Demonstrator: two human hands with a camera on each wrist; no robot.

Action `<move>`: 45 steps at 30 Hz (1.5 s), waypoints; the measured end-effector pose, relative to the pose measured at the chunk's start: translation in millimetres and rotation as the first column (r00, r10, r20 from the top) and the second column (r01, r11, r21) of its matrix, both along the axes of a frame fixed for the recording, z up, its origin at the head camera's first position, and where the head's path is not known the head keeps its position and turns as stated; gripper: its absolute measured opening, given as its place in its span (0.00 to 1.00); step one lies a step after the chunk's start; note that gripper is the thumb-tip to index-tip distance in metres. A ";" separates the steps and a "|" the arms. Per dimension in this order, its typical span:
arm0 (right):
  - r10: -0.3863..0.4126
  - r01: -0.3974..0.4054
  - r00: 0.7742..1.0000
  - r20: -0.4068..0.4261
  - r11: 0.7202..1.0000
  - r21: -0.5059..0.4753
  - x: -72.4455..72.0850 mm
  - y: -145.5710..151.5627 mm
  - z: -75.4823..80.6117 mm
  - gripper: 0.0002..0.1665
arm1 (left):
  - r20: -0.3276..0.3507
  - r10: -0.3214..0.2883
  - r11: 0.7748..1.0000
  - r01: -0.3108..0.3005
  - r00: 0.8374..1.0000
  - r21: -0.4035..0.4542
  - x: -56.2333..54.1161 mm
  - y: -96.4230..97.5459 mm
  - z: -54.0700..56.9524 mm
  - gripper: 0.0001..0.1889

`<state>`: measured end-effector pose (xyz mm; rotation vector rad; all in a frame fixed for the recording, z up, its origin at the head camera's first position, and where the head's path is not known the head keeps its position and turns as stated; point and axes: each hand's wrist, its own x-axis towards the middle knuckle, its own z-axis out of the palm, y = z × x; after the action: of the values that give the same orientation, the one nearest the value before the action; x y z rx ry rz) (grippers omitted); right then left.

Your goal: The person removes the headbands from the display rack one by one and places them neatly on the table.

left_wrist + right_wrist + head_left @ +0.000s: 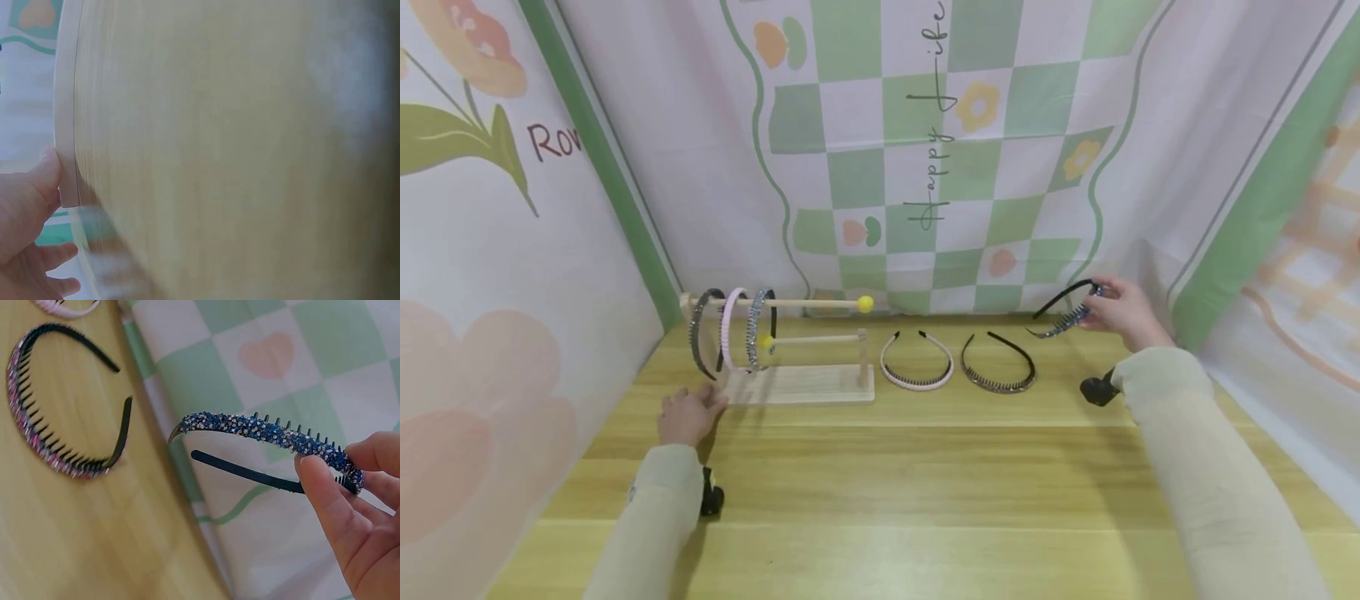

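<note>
Blue-and-silver glitter headband: raised at far right, pinched between thumb and fingers of the right hand.
Headband's long axis: roughly left-right, its open tips facing left toward the wooden stand.
Upper rod: ball-tipped end pointing right, well apart from the raised headband.
Between: pink headband and pink glitter headband.
Left hand: grips the stand's left corner; right hand nearer the rod's tip.

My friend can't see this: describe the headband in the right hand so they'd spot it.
Find the wooden table, then its far right end. There the right hand holds up the headband. Blue-and-silver glitter sets it apart from the pale pink headband and the pink-glitter headband lying nearby.
</note>
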<state>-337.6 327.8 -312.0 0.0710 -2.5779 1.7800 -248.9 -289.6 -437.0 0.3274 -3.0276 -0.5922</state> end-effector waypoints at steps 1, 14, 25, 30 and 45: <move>-0.001 0.001 1.000 0.004 1.000 0.002 0.1 2.6 -2.7 0.38 | -0.001 -0.001 1.000 0.001 1.000 0.000 -0.5 -0.2 -0.4 0.32; -0.038 0.037 0.998 0.059 0.999 0.007 3.7 25.2 -34.6 0.37 | 0.006 -0.002 1.000 0.002 1.000 0.000 6.1 7.3 10.9 0.30; -0.032 0.029 0.995 0.095 0.999 0.027 13.4 38.6 -53.7 0.35 | -0.002 0.005 1.000 -0.005 1.000 0.008 5.0 7.0 11.5 0.30; 0.023 -0.036 0.993 0.119 0.993 0.113 16.4 48.3 -62.2 0.34 | -0.011 0.005 1.000 -0.004 1.000 0.010 2.5 3.9 7.8 0.30; 0.137 -0.151 0.948 0.288 0.988 0.027 24.3 56.0 -89.4 0.27 | -0.012 0.008 1.000 -0.008 1.000 0.017 2.7 3.7 4.5 0.30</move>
<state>-313.3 383.8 -401.4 0.0018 -2.8845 1.9035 -246.2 -285.9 -432.6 0.3355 -3.0096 -0.6173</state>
